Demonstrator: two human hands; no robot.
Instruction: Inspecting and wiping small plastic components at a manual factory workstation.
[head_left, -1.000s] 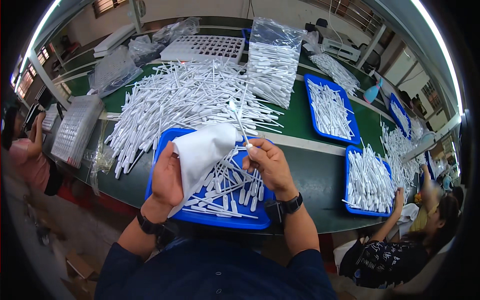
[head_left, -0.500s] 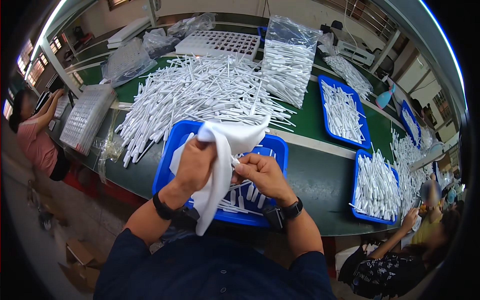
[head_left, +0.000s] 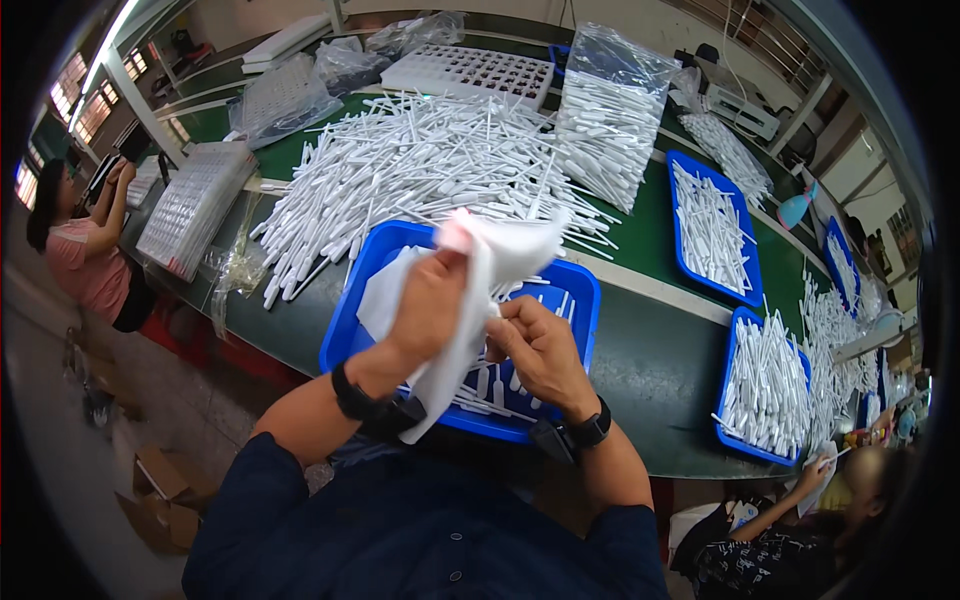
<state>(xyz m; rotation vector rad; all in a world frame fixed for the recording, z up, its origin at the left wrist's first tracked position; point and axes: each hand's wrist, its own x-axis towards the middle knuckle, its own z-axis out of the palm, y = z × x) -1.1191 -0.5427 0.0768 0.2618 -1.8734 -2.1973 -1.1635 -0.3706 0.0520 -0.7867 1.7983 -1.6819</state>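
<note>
While left hand (head_left: 430, 312) grips white cloth (head_left: 508, 250) over blue tray (head_left: 345, 303) (right hand (head_left: 540, 345): pinching white stick (head_left: 494, 310)), light pressure seems advisable.

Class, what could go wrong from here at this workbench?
The white cloth hanging from the left hand might drag loose sticks out of the blue tray beneath.

The big heap of sticks lies just behind that tray; a bump could push some in.

The right-hand near tray is piled high and might spill if knocked.

Person wears dark navy shirt (head_left: 370, 530), short sleeves (head_left: 262, 485), two small round buttons (head_left: 456, 537); black strap (head_left: 352, 393) with boxy black unit (head_left: 404, 411) on each wrist
</note>
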